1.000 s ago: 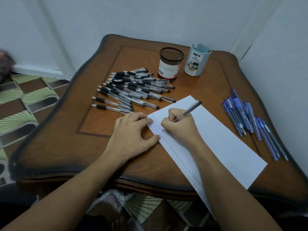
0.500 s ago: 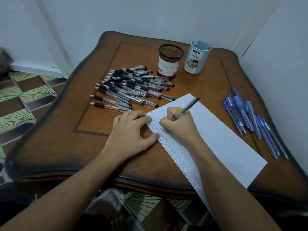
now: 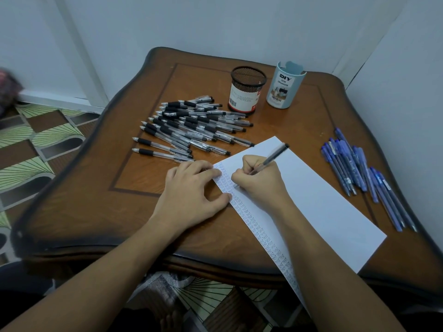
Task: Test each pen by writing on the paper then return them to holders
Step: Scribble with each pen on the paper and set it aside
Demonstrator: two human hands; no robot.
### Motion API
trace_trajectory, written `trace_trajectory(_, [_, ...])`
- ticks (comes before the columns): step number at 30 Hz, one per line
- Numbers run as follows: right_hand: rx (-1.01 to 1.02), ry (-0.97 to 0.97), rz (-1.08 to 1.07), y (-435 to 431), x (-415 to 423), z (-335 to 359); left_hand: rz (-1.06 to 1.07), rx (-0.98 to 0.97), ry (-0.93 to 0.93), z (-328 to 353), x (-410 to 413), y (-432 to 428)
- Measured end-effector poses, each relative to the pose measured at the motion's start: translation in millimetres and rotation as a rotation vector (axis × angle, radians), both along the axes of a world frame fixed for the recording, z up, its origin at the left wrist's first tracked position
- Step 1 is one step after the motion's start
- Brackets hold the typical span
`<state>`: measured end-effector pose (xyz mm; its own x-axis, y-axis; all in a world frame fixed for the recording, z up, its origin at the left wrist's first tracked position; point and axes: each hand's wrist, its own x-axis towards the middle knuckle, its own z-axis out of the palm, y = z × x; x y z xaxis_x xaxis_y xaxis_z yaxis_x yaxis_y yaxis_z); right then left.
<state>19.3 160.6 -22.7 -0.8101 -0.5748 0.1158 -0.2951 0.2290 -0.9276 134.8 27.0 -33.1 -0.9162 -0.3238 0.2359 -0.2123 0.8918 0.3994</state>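
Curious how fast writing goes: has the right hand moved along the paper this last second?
No, not visibly: the right hand sits just as far from the paper's far corner.

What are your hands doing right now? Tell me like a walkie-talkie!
Right hand writing with black pen. Left hand flat, pinning paper. Both holders look empty. Nothing in the way.

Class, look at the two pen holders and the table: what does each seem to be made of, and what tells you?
Black holder: probably metal mesh, since the rim shows a fine see-through grid.
Pale blue holder: likely smooth matte plastic, with an even moulded wall; its label looks like paper.
Table: seemingly varnished wood, brown grain with a soft sheen.
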Motion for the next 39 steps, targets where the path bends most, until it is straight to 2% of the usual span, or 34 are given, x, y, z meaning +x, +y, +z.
trace_trajectory(32, [0.019,-0.01,-0.035,0.1,-3.2,1.1,-0.005,0.0,-0.014,1.7,1.4,0.5])
trace_trajectory(39, [-0.276,-0.292,-0.176,2.9,-18.6,7.0,-0.015,0.012,-0.035,1.3,1.8,-1.0])
